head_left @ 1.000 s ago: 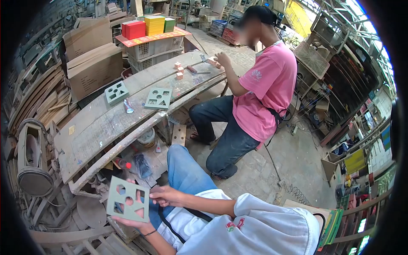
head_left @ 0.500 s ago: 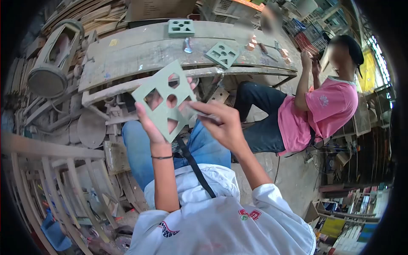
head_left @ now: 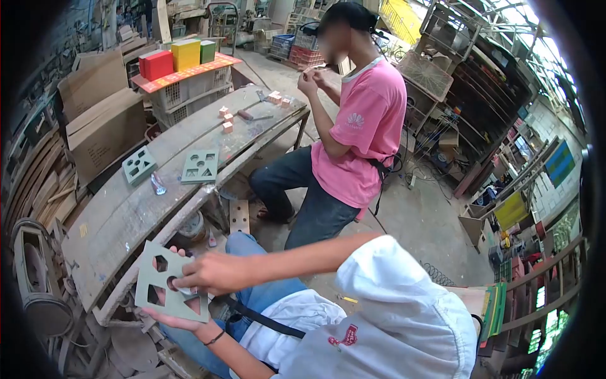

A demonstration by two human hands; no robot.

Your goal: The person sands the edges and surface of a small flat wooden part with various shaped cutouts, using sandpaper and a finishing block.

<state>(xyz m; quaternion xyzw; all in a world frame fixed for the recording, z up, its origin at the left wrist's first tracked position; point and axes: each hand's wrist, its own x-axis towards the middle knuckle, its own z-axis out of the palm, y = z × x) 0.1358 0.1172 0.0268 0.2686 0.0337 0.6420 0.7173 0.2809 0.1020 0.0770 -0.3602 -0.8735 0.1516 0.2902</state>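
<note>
My left hand [head_left: 178, 321] grips a pale green flat board [head_left: 144, 276] from below, tilted over my lap. Several shapes are cut through the board, among them a round hole and a triangle. Over its right side reaches my right hand [head_left: 218, 273], fingers pinched on a thin grey folded piece [head_left: 187, 292] right at the cut-outs. The exact kind of that piece I cannot tell. On the bench beyond lie two similar green pieces, a thicker stack [head_left: 140, 179] and a flatter one [head_left: 201, 180], with a small shiny crumpled item [head_left: 158, 184] between them.
A long worn wooden bench [head_left: 113, 218] runs in front of me, bearing small orange-pink blocks [head_left: 228, 127] and a handled tool [head_left: 245, 115]. A person in a pink shirt [head_left: 379, 107] sits at my right, hands [head_left: 310, 79] raised. Cardboard boxes [head_left: 104, 136] stand behind the bench.
My view has swung to the right, so the bench and co-worker appear further left. The right hand's fingers have moved across the board toward its round hole; the left still holds it.
</note>
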